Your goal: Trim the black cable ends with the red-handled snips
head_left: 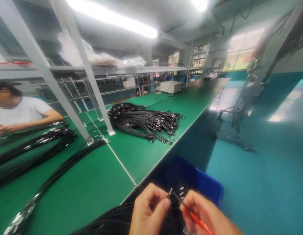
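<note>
My left hand [150, 209] is at the bottom middle, thumb and forefinger pinched around the end of a thin black cable [169, 194] with a small shiny tip. Close beside it, my right hand [205, 209] is closed around a red-handled tool [199, 222] with a thin dark shaft. The shaft points at the pinched cable end; whether they touch I cannot tell. More black cables [107, 220] lie below my hands along the table's edge. Behind them is a blue bin [211, 186], its inside mostly dark.
A large bundle of black cables [143, 120] lies on the green table [122, 147]. Another bundle [65, 168] runs along the left, near metal shelf posts [102, 111]. A person [26, 111] in a white sleeve works at far left. A white box [171, 86] stands farther back.
</note>
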The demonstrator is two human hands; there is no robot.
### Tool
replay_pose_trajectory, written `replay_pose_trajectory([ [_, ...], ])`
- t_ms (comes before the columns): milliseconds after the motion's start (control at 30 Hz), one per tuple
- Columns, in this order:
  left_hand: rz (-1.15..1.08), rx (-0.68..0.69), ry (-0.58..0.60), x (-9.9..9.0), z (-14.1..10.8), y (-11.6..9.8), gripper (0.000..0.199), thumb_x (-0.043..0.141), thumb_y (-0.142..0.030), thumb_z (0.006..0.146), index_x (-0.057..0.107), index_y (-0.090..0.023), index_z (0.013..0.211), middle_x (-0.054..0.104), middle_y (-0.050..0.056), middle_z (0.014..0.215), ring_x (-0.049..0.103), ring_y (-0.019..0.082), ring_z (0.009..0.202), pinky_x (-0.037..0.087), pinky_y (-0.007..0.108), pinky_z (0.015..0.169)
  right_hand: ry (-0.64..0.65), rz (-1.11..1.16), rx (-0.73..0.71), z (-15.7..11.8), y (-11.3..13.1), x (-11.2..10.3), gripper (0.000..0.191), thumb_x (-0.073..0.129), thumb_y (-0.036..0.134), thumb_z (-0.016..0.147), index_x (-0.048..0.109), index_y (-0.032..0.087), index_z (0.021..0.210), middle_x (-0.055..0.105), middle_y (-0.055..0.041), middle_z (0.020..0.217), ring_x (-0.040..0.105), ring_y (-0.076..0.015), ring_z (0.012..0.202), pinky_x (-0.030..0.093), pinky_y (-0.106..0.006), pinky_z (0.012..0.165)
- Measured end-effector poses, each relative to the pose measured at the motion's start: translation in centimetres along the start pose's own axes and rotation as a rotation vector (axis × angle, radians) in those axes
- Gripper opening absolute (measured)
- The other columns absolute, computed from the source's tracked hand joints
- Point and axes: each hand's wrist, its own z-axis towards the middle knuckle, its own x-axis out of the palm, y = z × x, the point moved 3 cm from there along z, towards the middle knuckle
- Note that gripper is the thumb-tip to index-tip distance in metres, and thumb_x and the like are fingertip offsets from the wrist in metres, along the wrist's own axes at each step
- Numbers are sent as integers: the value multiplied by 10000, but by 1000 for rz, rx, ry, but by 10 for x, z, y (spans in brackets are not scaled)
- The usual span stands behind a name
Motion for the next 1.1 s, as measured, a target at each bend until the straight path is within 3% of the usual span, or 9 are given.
replay_pose_trajectory([
  [100, 146, 181, -47, 5, -2, -3, 104, 605, -192, 756, 583, -201, 655, 568, -29, 606, 519, 128, 560, 397, 209, 539, -120, 155, -72, 3, 4, -6, 539, 838, 557, 496, 582, 193, 800, 567, 33, 658, 465, -102, 572, 351, -214, 526],
  [267, 481, 570, -159, 17, -13, -8, 127, 558, -104, 810, 573, -222, 763, 576, -4, 644, 514, 147, 561, 372, 244, 540, -367, 198, -259, -2, 17, 0, 382, 819, 369, 625, 585, 249, 902, 628, 29, 730, 539, -131, 672, 423, -222, 610],
  [333, 567, 647, -178, 21, -16, -9, 163, 559, -62, 807, 561, -223, 780, 589, 5, 660, 517, 152, 574, 368, 252, 551, -423, 187, -308, -3, 21, 6, 331, 793, 348, 651, 590, 260, 897, 644, 26, 744, 564, -144, 702, 448, -238, 658],
  [433, 631, 709, -173, 24, -18, -10, 197, 562, -21, 797, 549, -217, 775, 607, 15, 681, 525, 152, 586, 365, 260, 557, -501, 167, -299, 0, 21, 11, 306, 801, 305, 619, 580, 255, 825, 628, 42, 672, 562, -128, 613, 437, -221, 577],
  [533, 633, 686, -137, 25, -15, -8, 184, 550, -33, 810, 548, -216, 790, 614, 18, 690, 525, 153, 589, 376, 263, 560, -568, 127, -304, 7, 19, 10, 299, 795, 259, 597, 560, 248, 782, 609, 52, 620, 555, -126, 557, 421, -221, 525],
  [667, 551, 516, -38, 25, -6, -2, 121, 523, -124, 850, 548, -211, 771, 592, 7, 673, 537, 149, 587, 397, 251, 547, -617, 45, -326, 13, 18, 6, 312, 798, 235, 583, 546, 239, 767, 595, 57, 600, 550, -125, 544, 434, -227, 537],
  [833, 648, 555, -128, 27, -8, -3, 149, 515, -130, 842, 554, -212, 724, 599, 16, 663, 529, 161, 582, 382, 264, 558, -583, 43, -254, 17, 14, 7, 291, 766, 337, 641, 545, 238, 802, 547, 66, 549, 487, -121, 437, 388, -239, 428],
  [967, 652, 547, -143, 29, -10, -3, 164, 509, -118, 840, 547, -211, 710, 591, 13, 657, 517, 157, 575, 368, 261, 558, -574, 47, -288, 18, 11, 12, 271, 761, 245, 606, 536, 239, 757, 583, 51, 608, 567, -144, 565, 461, -257, 557],
  [1100, 391, 358, -125, 25, -5, -4, 151, 533, -164, 815, 544, -208, 671, 553, -14, 635, 515, 133, 560, 385, 224, 529, -536, 49, -295, 11, 14, 12, 278, 747, 210, 598, 557, 238, 800, 622, 45, 646, 597, -153, 627, 478, -266, 627],
])
